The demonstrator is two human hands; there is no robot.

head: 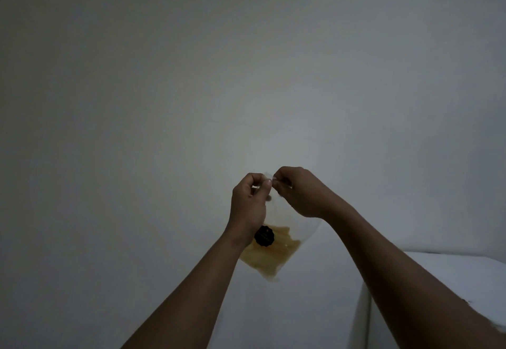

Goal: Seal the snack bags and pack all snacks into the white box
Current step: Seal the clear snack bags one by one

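Low centre of frame, left hand (247, 203) and right hand (297, 194) pinch the snack bag (269, 253) top; sealing looks underway, next pressing along the strip.

The two hands are raised side by side just below the middle of the frame, slightly right of centre. The left hand (247, 203) is set to the left, and the right hand (299, 194) to the right and a little higher. The top edge of the snack bag (273, 259) is pinched between their fingertips, and the bag is hung beneath them. Its left part is hidden behind the left wrist. The snacks (269, 262) are gathered in the bag's lower part, and a round label (264, 236) is placed on the bag just beside the left wrist. A wall (191, 75) is seen behind everything. A flat-topped surface (443, 274) is found in the lower right corner, behind the right forearm and apart from the bag.
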